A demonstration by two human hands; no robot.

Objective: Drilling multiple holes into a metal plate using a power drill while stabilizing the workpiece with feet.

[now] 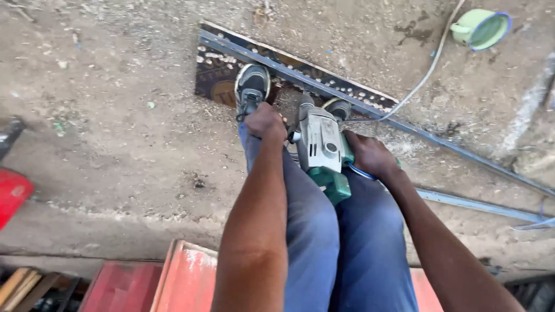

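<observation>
I stand over a long grey metal bar (300,78) that lies on a dark board (215,74) on the dirt ground. Both my hands hold a grey and green power drill (321,145) pointing down at the bar. My left hand (265,122) is shut on the drill's side handle. My right hand (370,155) grips its green rear handle. My left shoe (252,85) presses on the bar and board, and my right shoe (338,107) sits just beyond the drill. The drill bit is hidden behind the drill body.
A white cable (429,68) runs from the drill toward the top right. A green cup (481,28) lies on its side at the top right. Another metal bar (480,205) lies to the right. Red metal sheets (173,280) are at the bottom, a red object (11,193) at the left edge.
</observation>
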